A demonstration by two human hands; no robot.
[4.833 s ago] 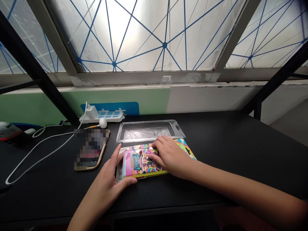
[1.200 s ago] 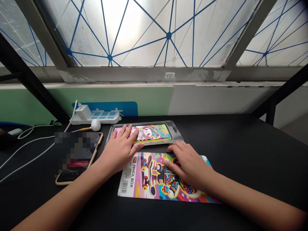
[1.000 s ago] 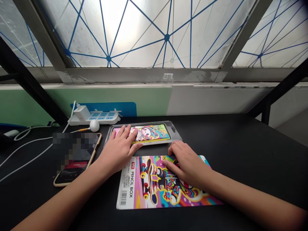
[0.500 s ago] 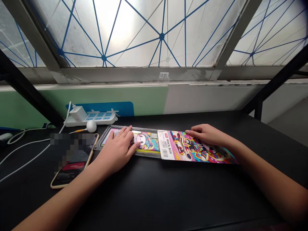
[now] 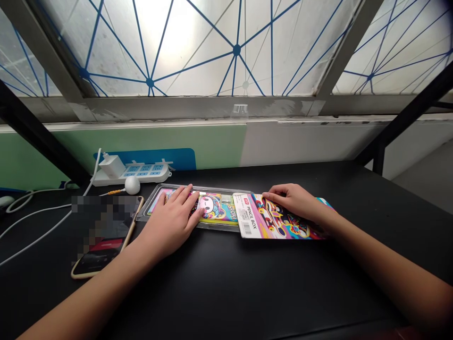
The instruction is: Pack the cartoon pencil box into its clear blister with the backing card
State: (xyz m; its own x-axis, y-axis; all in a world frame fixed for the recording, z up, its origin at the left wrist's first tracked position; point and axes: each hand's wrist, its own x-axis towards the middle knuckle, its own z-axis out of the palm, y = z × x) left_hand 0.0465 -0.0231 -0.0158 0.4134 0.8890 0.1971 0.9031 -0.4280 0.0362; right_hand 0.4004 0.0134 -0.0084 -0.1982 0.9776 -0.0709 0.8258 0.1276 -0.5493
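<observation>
While your left hand (image 5: 166,224) lies spread, not gripping, on the printed insert (image 5: 215,210) in the clear blister tray (image 5: 155,210), your right hand (image 5: 297,203) rests flat fingers (image 5: 278,190) on the PENCIL BOX card (image 5: 255,222) overlapping the tray's right end; sliding it left looks next.

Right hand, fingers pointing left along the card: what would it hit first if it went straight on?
The right hand already lies on the printed pencil box card; past the card's edge, it would probably meet the clear plastic tray first, though depth is hard to judge.
</observation>
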